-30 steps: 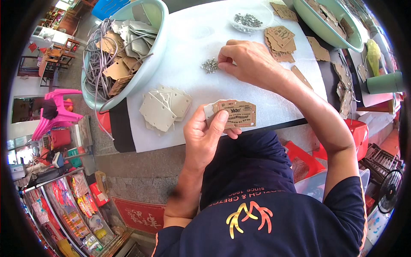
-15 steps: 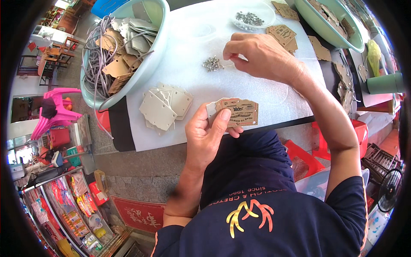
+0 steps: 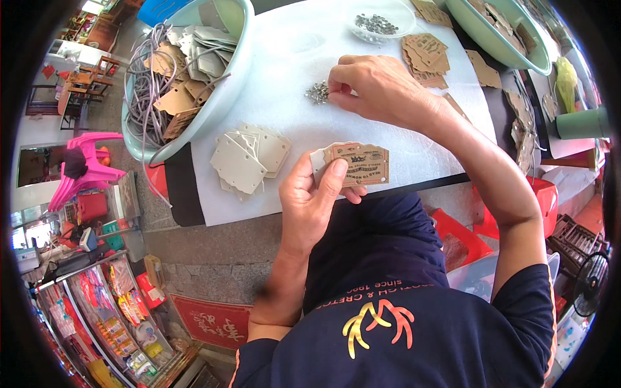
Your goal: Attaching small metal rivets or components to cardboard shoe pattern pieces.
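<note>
My left hand [image 3: 315, 191] pinches a brown printed cardboard tag [image 3: 367, 167] together with a pale tag behind it, thumb on top, just above the table's near edge. My right hand [image 3: 378, 89] hovers over the table with its fingers curled together, right beside a small pile of shiny metal rivets [image 3: 317, 93]. Whatever its fingertips hold, if anything, is too small to make out. Left of my left hand lies a loose stack of pale grey tags [image 3: 239, 161]. Brown printed tags [image 3: 425, 53] are stacked beyond my right hand.
A clear plastic dish [image 3: 406, 24] of small metal rings stands at the far side. At the left, a pale green basin [image 3: 240, 64] holds tags and grey cords. Another green basin [image 3: 542, 63] of tags is at the far right. Red stools [image 3: 458, 240] stand below the table.
My right hand has shifted a little left, closer to the metal rivets. My left hand holds the tags in nearly the same place, tilted slightly differently.
</note>
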A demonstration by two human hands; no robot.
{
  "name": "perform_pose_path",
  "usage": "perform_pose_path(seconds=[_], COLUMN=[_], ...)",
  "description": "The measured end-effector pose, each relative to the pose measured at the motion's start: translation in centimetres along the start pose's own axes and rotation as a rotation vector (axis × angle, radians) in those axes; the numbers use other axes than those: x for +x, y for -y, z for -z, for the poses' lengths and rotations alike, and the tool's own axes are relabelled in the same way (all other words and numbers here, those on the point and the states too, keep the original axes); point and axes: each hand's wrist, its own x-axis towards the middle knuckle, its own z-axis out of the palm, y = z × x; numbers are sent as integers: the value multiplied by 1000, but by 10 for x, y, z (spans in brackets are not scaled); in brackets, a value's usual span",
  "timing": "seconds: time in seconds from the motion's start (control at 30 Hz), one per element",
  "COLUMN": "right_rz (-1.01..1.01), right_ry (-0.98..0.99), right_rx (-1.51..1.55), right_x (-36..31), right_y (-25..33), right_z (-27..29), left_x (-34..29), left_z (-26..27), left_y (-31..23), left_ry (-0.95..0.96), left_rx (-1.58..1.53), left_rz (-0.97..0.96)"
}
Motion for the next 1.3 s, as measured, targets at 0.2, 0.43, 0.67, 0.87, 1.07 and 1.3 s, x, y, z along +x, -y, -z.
perform_pose_path(seconds=[0.2,0.43,0.67,0.87,1.07,1.3], right_rz=[-89,-96,-1,-87,15,57], right_ry=[52,112,128,85,21,3], right_rx=[-71,-160,-141,-221,-177,112], right_x=[4,6,1,-2,-5,-11], right_y=[4,2,-8,0,-7,-13], right_z=[1,3,6,9,1,4], left_x=[0,0,-1,-1,0,1], left_z=[1,0,0,-3,-6,-7], left_y=[0,3,3,1,0,-2], left_ry=[8,2,-8,-18,-36,-65], left_rx=[-25,1,2,3,20,28], left_rz=[9,-5,-2,-8,21,62])
